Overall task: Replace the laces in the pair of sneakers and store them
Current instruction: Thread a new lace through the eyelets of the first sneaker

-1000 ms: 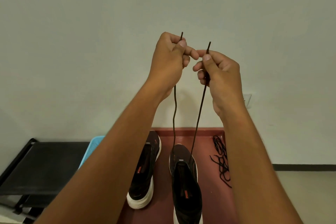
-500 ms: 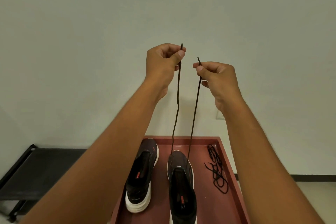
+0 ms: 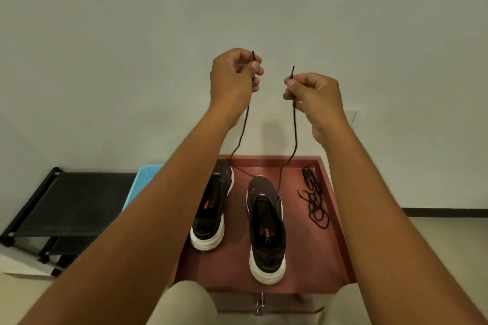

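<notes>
**Lace ends raised level above the sneaker**

The left hand [image 3: 233, 79] and right hand [image 3: 313, 95] each pinch one tip of a thin dark shoelace [image 3: 295, 137], held high and apart, probably to even the two ends. Both strands drop to the toe of the right-hand black mesh sneaker with white sole [image 3: 266, 229] (threaded only at the lowest eyelets, it seems). That sneaker stands in a shallow reddish-brown tray [image 3: 340, 221] beside its unlaced twin [image 3: 211, 208] and a loose tangle of black laces [image 3: 314, 200].
</notes>
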A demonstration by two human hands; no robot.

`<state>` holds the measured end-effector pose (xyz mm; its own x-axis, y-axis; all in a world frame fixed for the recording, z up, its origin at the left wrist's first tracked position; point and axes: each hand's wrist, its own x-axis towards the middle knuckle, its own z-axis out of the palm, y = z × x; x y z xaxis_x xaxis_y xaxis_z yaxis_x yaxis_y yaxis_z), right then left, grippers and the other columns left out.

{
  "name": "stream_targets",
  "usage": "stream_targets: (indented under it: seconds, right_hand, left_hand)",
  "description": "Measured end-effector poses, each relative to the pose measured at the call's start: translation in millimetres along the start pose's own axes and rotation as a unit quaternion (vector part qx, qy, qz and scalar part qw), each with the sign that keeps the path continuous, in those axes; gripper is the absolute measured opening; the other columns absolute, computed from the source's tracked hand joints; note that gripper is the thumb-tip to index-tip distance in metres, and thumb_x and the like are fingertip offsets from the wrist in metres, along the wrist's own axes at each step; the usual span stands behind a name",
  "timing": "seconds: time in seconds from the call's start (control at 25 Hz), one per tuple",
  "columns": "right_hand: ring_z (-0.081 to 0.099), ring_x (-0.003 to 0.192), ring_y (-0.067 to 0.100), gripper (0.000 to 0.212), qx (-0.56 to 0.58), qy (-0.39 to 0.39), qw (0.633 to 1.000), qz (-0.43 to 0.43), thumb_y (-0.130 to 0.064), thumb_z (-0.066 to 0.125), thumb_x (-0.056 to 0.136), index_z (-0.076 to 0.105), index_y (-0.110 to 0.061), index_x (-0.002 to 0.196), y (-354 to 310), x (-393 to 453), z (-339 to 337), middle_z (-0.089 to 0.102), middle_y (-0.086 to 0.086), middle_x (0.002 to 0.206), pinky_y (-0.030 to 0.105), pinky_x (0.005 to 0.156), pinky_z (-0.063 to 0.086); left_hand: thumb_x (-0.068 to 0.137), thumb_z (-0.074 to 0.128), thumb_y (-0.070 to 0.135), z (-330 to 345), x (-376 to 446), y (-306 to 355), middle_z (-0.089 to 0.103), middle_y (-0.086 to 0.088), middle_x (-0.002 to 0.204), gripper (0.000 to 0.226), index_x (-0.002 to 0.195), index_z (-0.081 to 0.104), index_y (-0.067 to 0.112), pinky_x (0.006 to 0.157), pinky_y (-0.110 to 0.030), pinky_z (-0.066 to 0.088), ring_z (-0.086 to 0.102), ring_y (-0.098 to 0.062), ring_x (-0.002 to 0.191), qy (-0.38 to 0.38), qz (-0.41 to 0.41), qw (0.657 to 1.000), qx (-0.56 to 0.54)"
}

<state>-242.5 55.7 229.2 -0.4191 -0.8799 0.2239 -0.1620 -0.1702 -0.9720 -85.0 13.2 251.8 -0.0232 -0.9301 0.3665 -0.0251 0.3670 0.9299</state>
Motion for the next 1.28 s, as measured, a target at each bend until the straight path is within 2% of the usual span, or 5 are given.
stream_targets:
  seconds: [0.2, 0.56, 0.76, 1.0, 1.28]
  right_hand:
    - [0.049, 0.056, 0.009, 0.013, -0.03, -0.043, 0.993, 0.103, -0.012, 0.058, 0.099, 0.071, -0.011, 0.096, 91.9, -14.0, -1.7, 0.056, 0.0, 0.078, 0.026, 0.058, 0.045]
    - [0.07, 0.102, 0.013, 0.025, -0.358, -0.305, 0.878, 0.088, -0.001, 0.077, 0.085, 0.08, -0.014, 0.106, 225.9, -41.2, -8.9, 0.078, -0.002, 0.104, 0.035, 0.1, 0.053]
    - [0.065, 0.103, 0.01, 0.02, -0.35, -0.276, 0.889, 0.099, -0.004, 0.08, 0.085, 0.08, -0.01, 0.104, 250.0, -49.7, -7.8, 0.073, -0.001, 0.101, -0.001, 0.08, 0.039]
    - [0.069, 0.095, 0.013, 0.006, -0.351, -0.244, 0.899, 0.093, -0.011, 0.081, 0.086, 0.082, -0.014, 0.091, 255.8, -58.6, -11.4, 0.078, 0.001, 0.096, 0.027, 0.09, 0.052]
    - [0.066, 0.076, -0.002, 0.006, -0.316, -0.234, 0.912, 0.116, -0.008, 0.081, 0.084, 0.081, -0.014, 0.083, 254.3, -59.0, -15.2, 0.075, -0.008, 0.079, 0.014, 0.073, 0.047]
  left_hand:
    - [0.101, 0.051, 0.002, 1.1, -37.8, -93.4, 0.068, 0.003, 0.082, 0.018, 0.099, 0.068, 0.008, 0.067, -0.015, 0.044, 0.054, 0.005, 0.065, -0.045, -0.021, 0.993, 0.108]
    - [0.095, 0.066, 0.012, 6.5, -128.9, -230.4, 0.057, 0.008, 0.083, 0.009, 0.099, 0.059, 0.014, 0.063, -0.012, 0.041, 0.053, -0.003, 0.071, -0.094, -0.177, 0.954, 0.225]
    - [0.082, 0.074, 0.014, 13.0, -154.6, -248.9, 0.059, 0.001, 0.078, 0.029, 0.106, 0.057, 0.017, 0.071, -0.034, 0.053, 0.059, -0.015, 0.07, -0.046, -0.279, 0.937, 0.206]
    - [0.081, 0.073, 0.011, 15.0, -154.3, -248.5, 0.059, 0.002, 0.079, 0.029, 0.105, 0.058, 0.018, 0.071, -0.035, 0.056, 0.059, -0.013, 0.07, -0.048, -0.276, 0.933, 0.224]
    - [0.083, 0.07, 0.008, 15.8, -155.5, -251.0, 0.057, 0.004, 0.078, 0.029, 0.107, 0.055, 0.017, 0.071, -0.037, 0.056, 0.056, -0.012, 0.066, -0.045, -0.283, 0.933, 0.217]
